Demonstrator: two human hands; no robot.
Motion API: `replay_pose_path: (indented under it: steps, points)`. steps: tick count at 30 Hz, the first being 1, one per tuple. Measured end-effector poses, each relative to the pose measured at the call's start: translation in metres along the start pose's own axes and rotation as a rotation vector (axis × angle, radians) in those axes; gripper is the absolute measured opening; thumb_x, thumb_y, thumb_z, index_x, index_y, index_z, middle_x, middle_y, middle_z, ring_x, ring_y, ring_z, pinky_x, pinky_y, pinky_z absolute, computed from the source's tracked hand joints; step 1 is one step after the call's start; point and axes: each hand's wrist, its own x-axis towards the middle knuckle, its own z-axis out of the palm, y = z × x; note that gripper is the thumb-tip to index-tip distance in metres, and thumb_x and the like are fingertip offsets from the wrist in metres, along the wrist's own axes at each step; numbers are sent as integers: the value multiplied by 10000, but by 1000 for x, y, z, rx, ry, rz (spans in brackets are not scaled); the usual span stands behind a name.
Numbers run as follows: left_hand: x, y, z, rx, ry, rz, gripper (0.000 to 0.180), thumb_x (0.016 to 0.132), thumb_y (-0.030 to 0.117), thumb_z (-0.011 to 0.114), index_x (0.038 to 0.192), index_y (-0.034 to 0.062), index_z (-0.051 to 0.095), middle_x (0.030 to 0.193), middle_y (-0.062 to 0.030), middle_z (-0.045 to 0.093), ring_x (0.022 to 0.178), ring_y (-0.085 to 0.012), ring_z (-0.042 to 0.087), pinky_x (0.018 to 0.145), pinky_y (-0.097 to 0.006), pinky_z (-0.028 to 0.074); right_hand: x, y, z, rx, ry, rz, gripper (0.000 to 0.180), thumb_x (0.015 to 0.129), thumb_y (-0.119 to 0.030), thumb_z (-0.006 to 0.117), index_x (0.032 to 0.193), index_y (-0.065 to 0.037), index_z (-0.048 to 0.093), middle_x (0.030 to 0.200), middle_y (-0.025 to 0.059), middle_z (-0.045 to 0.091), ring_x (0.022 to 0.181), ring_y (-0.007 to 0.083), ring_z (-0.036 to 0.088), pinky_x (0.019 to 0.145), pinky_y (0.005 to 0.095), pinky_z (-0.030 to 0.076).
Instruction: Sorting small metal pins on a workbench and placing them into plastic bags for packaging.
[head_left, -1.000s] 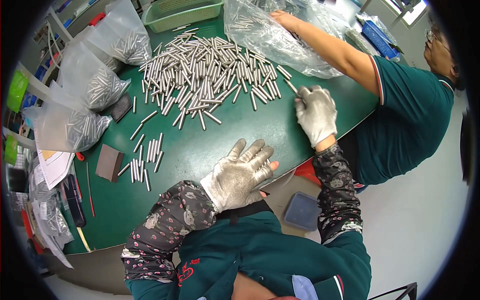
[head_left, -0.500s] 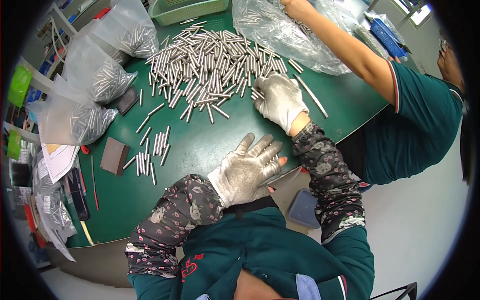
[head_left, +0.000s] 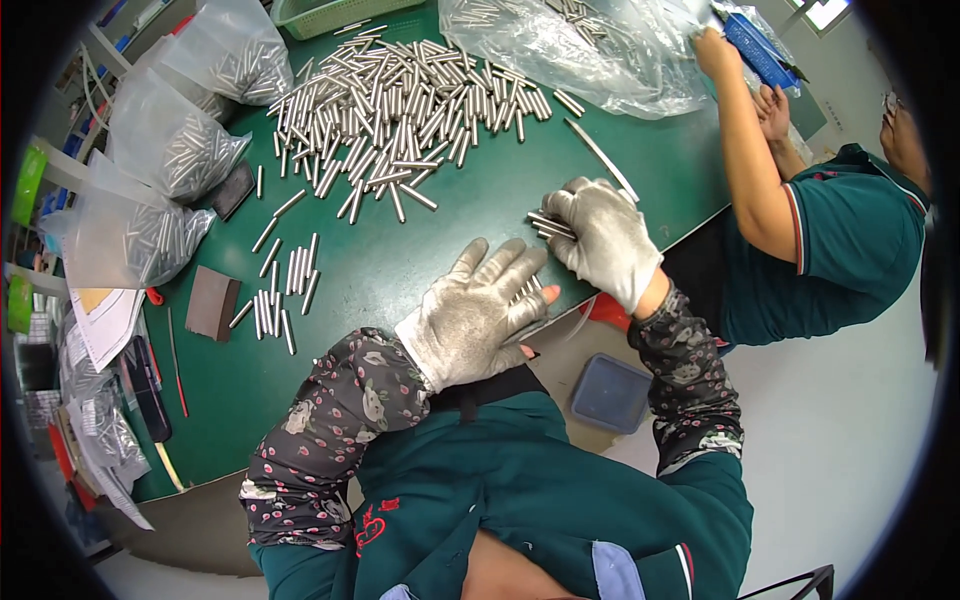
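Observation:
A large heap of short steel pins (head_left: 400, 100) lies on the green tabletop (head_left: 370, 255). My right hand (head_left: 608, 240), in a whitish work glove, is closed round several pins (head_left: 550, 226) whose ends stick out to its left. It is near the table's right edge, apart from the heap. Close to the front edge, my left hand (head_left: 475, 315) is gloved too, its fingers stretched out and spread, palm down. A few pins (head_left: 526, 290) show between its fingers and thumb; the palm hides the rest. The glove leaves the left thumb tip bare.
Pin-filled plastic bags (head_left: 185, 150) stand at the left, near a brown block (head_left: 213, 303) and some loose pins (head_left: 290, 275). Behind the heap is a green basket (head_left: 340, 14). A thin metal strip (head_left: 602, 160) and a clear bag (head_left: 580, 60) lie right. A co-worker's arm (head_left: 745, 150) reaches toward a blue basket (head_left: 760, 50).
My right hand has come away from the heap's edge toward me, carrying pins. My left hand stays spread near the edge. The co-worker's arm has moved right, off the clear bag.

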Motion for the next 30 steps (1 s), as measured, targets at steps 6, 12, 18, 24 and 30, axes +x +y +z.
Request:
replay_pose_path:
  steps: [6, 12, 18, 24, 30]
  points:
    - [7, -5, -3, -45, 109, -147, 938, 812, 538, 598, 1462, -9, 201, 1459, -292, 266, 1367, -442, 268, 1115, -547, 229, -29, -25, -4, 71, 41, 52, 231, 721, -167, 663, 934, -80, 655, 900, 113, 620, 900, 338, 586, 772, 446, 457]
    - [28, -9, 5, 135, -118, -126, 905, 855, 658, 454, 1433, -20, 295, 1499, -236, 251, 1408, -381, 223, 1130, -549, 201, -54, -5, 2, 125, 221, 118, 222, 746, -131, 661, 960, -73, 664, 965, 97, 641, 896, 331, 579, 783, 444, 459]
    - [37, -28, 5, 33, -70, -16, 893, 864, 652, 454, 1444, 0, 263, 1485, -228, 285, 1395, -385, 255, 1127, -558, 199, -59, 1, 6, 87, 269, 176, 182, 754, -109, 653, 933, -80, 675, 980, 73, 649, 906, 315, 577, 783, 420, 441]
    - [39, -33, 6, -69, -59, 42, 1008, 827, 677, 498, 1488, 14, 124, 1436, -259, 345, 1384, -390, 272, 1146, -557, 132, -67, -10, 3, 94, 221, 161, 188, 751, -143, 664, 926, -75, 668, 1011, 74, 647, 924, 308, 577, 818, 425, 429]
    - [24, -39, -2, -208, -65, 15, 1012, 838, 686, 469, 1491, 8, 99, 1446, -263, 329, 1402, -369, 244, 1145, -562, 101, -68, 2, 9, 146, 259, -58, 550, 729, -418, 694, 1119, -39, 612, 1127, 142, 605, 1085, 344, 549, 909, 456, 405]
